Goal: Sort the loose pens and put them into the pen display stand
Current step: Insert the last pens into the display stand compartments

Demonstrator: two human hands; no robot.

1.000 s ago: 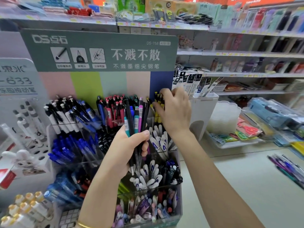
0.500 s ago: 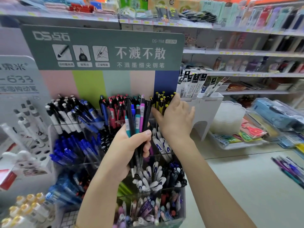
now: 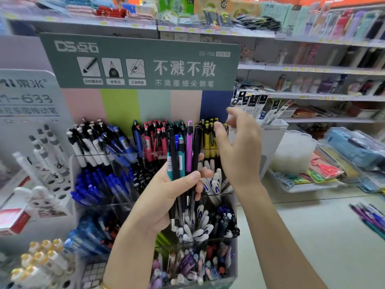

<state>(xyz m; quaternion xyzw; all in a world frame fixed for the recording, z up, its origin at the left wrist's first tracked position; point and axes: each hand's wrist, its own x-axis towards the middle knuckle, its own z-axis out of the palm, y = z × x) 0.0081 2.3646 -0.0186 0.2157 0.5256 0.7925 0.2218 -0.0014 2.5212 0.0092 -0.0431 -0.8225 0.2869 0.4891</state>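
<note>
loosely spread right hand (image 3: 239,155), left hand (image 3: 166,197) round a bundle of pens (image 3: 183,159) at the pen display stand (image 3: 234,247)

the left hand gripped the bundle of pens, thumb across the front and fingers curled behind, barrels upright and tips pointing down. black, teal, blue and purple barrels showed in it. the bundle hung in front of the middle of the stand, above a compartment of white-capped pens (image 3: 195,230). the right hand was up beside the bundle, just at the yellow pens (image 3: 208,140) in the top right compartment; its fingers were apart and loosely bent, blurred, holding nothing that could be seen. red pens (image 3: 152,140) stood left of the yellow ones. more loose pens (image 3: 368,217) lay on the pale counter (image 3: 312,236) well off to the right, apart from both hands.
</note>
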